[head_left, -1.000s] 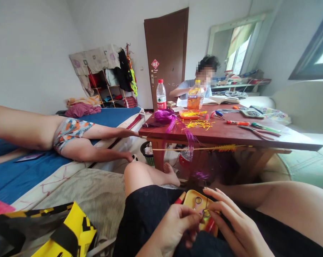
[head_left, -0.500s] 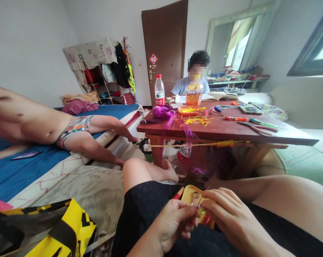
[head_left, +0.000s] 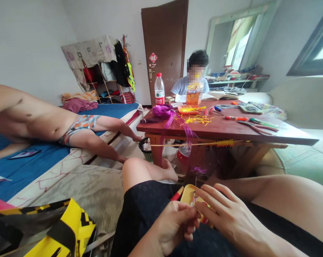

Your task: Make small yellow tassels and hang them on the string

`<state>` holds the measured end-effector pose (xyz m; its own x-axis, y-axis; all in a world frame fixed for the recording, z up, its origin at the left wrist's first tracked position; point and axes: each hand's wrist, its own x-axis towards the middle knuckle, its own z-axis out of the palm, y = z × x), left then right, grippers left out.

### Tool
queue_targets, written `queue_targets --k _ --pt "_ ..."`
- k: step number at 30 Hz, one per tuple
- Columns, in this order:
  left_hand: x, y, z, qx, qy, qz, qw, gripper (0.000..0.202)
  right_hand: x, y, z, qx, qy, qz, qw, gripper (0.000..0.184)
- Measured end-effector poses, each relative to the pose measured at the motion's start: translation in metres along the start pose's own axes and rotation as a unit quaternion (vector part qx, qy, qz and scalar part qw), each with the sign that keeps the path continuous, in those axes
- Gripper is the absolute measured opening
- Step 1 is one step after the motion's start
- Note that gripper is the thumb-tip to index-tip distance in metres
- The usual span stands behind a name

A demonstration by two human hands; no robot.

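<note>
My left hand (head_left: pixel 174 221) is closed in a pinch, thumb against forefinger, above my lap. A thin strand (head_left: pixel 195 181) rises from near the fingertips; what else the pinch holds is too small to make out. Close against it, my right hand (head_left: pixel 225 210) bends its fingers together, their tips meeting beside the left ones and partly hidden. Under both hands a yellow tray (head_left: pixel 187 191) lies on my dark shorts. Small scissors (head_left: pixel 195 195) show in it, with other small things mostly covered by the fingers. A red-handled tool (head_left: pixel 177 194) leans at the tray's left side.
Ahead stands a wooden table (head_left: pixel 215 129) with purple strands (head_left: pixel 164 111), yellow pieces (head_left: pixel 197 120), pliers (head_left: pixel 255 127), and bottles (head_left: pixel 159 89). A stick (head_left: pixel 177 145) crosses below its edge. One person (head_left: pixel 190 85) sits behind it; another person (head_left: pixel 49 121) lies on the bed.
Both hands stay close together over the tray, the right fingers shifting slightly. The thin strand now points up. The person on the bed has moved slightly to the right.
</note>
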<state>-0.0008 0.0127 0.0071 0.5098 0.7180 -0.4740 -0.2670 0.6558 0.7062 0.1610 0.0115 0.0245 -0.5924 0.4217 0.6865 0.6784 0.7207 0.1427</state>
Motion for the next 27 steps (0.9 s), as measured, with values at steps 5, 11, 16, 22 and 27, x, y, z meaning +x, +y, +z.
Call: queue_targets --k 5,11,16,22,27 --pt "-0.002 -0.002 0.003 -0.030 0.055 0.069 0.996 0.036 -0.013 -0.002 -0.002 0.137 0.030 0.206 0.968 0.022" --pt "-0.004 -0.007 0.003 0.065 0.074 0.166 0.981 0.029 -0.015 -0.017 0.010 0.531 -0.059 0.458 0.711 0.031" --pt "-0.004 -0.007 0.006 0.079 0.090 0.151 0.981 0.025 -0.007 -0.022 0.017 0.585 -0.010 0.467 0.664 0.031" --pt "-0.003 -0.009 0.002 0.031 0.051 0.090 0.994 0.020 -0.010 -0.024 0.019 0.679 -0.018 0.485 0.550 0.025" --pt "-0.002 -0.007 -0.001 0.053 -0.004 0.074 0.996 0.032 -0.016 -0.028 0.026 0.725 0.006 0.482 0.491 0.024"
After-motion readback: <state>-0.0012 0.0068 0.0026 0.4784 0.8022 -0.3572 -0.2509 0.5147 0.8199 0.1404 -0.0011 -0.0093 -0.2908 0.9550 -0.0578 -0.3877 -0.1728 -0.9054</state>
